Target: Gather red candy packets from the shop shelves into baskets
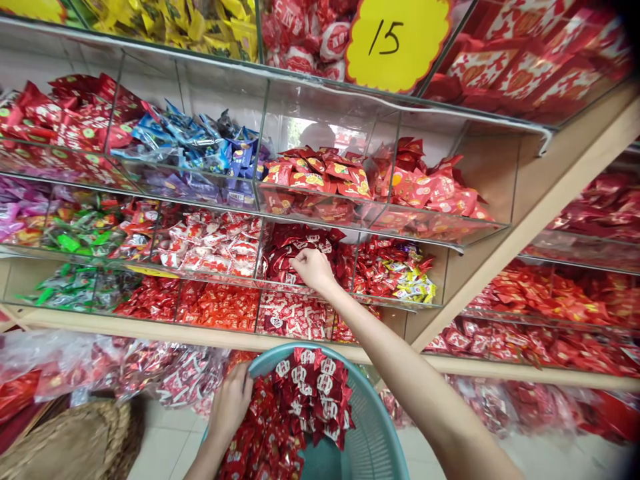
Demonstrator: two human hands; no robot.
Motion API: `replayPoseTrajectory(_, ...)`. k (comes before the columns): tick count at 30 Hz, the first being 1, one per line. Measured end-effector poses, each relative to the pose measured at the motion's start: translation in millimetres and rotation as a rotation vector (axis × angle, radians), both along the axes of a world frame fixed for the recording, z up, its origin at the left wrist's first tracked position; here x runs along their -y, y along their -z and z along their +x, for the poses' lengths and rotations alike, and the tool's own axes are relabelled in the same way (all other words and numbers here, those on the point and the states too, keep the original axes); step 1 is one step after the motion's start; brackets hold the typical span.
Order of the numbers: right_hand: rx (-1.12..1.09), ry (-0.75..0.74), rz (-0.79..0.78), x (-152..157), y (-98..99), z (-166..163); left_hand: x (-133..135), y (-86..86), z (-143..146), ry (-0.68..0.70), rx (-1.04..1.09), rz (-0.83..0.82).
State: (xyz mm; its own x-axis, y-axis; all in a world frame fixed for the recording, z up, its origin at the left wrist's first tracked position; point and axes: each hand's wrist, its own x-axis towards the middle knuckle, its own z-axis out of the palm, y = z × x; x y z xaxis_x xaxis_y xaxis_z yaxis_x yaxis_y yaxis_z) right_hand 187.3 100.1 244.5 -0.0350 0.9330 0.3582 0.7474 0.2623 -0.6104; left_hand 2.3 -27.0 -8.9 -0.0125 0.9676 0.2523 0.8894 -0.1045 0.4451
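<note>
My right hand (313, 268) reaches up into a clear shelf bin of dark red wrapped candies (300, 243), its fingers curled down into the pile. What they hold is hidden. My left hand (231, 404) grips the rim of a teal plastic basket (373, 433) held low in front of me. The basket holds a heap of the same dark red candies with white labels (313, 393), along with smaller red ones.
Clear acrylic bins on wooden shelves hold red, blue, purple, green and yellow wrapped candies. A yellow price tag (397, 40) reads 15. Bags of candy (175, 373) lie under the shelf. A woven basket (70, 443) sits at the lower left.
</note>
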Motion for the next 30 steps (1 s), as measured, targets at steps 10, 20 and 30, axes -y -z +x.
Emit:
replayPoseTrajectory(10,-0.115,0.115,-0.202,-47.2,31.5,-9.0,-0.7,-1.4,-0.3,0.002,-0.007,0.000)
replayPoseTrajectory(20,-0.112,0.083,-0.085,-44.7,30.7,-11.5,-1.1,-0.3,0.1,-0.025,-0.001,0.014)
replayPoseTrajectory(30,-0.355,0.013,-0.147,-45.6,37.3,-12.3,-1.0,2.8,-0.5,-0.020,-0.029,0.000)
